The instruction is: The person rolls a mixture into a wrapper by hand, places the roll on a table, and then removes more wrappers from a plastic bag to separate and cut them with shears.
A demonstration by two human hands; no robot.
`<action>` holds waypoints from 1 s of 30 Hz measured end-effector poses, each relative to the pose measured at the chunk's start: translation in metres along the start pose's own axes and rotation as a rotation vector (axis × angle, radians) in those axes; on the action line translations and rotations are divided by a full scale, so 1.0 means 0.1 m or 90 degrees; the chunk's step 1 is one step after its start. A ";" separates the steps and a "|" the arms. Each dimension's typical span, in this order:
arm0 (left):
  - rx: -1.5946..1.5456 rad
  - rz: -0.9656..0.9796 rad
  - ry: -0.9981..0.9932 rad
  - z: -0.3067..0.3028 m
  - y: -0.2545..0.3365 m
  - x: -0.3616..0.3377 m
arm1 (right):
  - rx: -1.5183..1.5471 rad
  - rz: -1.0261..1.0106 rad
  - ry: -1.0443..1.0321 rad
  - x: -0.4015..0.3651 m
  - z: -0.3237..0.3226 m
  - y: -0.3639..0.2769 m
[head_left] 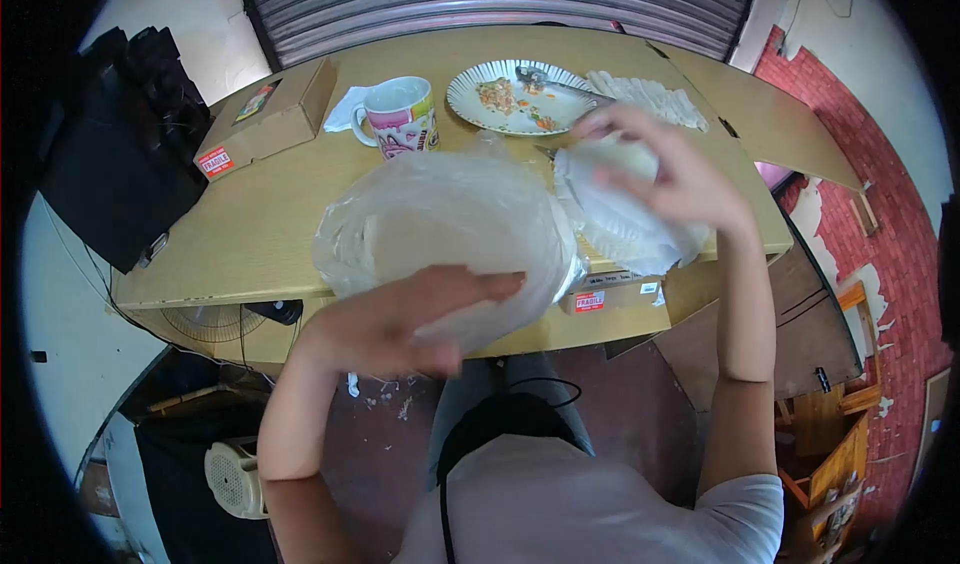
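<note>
A translucent plastic bag (460, 224) bulges at the table's front edge; pale contents show faintly through it, too hazy to name. My left hand (420, 314) lies against its near side, blurred, with fingers stretched out. To the right, my right hand (680, 169) is curved over a white pleated, paper-like piece (625, 224). Something pale and rounded shows between thumb and fingers, but motion blur hides whether they grip it. Just beyond the bag is a paper plate (480, 119) with food scraps and a metal spoon (560, 86).
A printed mug (402, 129) stands on a white napkin (345, 109), left of the plate. Farther left are a cardboard box (265, 114) and a black bag (120, 154). White pleated paper (660, 99) lies right of the plate. Another labelled box (615, 296) sits under the tabletop.
</note>
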State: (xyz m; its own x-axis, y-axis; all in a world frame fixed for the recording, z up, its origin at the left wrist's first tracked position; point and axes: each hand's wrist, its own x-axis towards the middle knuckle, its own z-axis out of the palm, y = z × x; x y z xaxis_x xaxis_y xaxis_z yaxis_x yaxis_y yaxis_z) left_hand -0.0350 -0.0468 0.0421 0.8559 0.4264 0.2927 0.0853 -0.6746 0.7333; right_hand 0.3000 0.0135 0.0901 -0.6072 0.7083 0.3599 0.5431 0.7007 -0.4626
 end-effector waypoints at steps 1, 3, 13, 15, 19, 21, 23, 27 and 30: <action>0.002 -0.002 0.002 0.09 0.11 -0.04 | -0.005 -0.081 -0.036 0.04 0.12 -0.08; 0.251 -0.148 0.009 0.33 0.32 -0.10 | -0.007 -0.168 -0.073 0.22 0.31 -0.18; 0.148 -0.218 0.806 0.73 0.48 -1.07 | 0.138 -0.203 -0.228 1.47 1.16 -0.46; 0.067 -0.206 0.950 0.71 0.42 -1.10 | 0.095 -0.180 -0.207 1.51 1.33 -0.53; -0.066 -0.177 1.125 0.84 -0.06 -1.37 | -0.071 -0.282 0.168 1.20 1.43 -0.74; -0.195 -0.224 1.150 1.04 -0.25 -1.40 | 0.010 -0.223 0.210 0.86 1.21 -0.99; -0.310 -0.208 1.159 1.17 -0.32 -1.31 | 0.037 -0.202 0.207 0.47 1.19 -1.11; -0.665 -0.039 1.004 1.34 -0.57 -1.52 | -0.149 -0.213 0.002 0.03 1.47 -1.20; -0.583 -0.134 0.959 1.32 -0.60 -1.58 | -0.244 -0.188 -0.050 0.04 1.81 -1.07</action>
State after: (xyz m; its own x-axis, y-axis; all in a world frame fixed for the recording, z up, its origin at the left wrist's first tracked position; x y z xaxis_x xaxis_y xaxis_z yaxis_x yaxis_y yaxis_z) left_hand -0.1081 -0.1531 -0.1294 -0.3405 0.9398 0.0279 -0.6143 -0.2448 0.7501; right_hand 0.1344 -0.0737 -0.0056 -0.8016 0.4759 0.3617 0.5059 0.8625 -0.0136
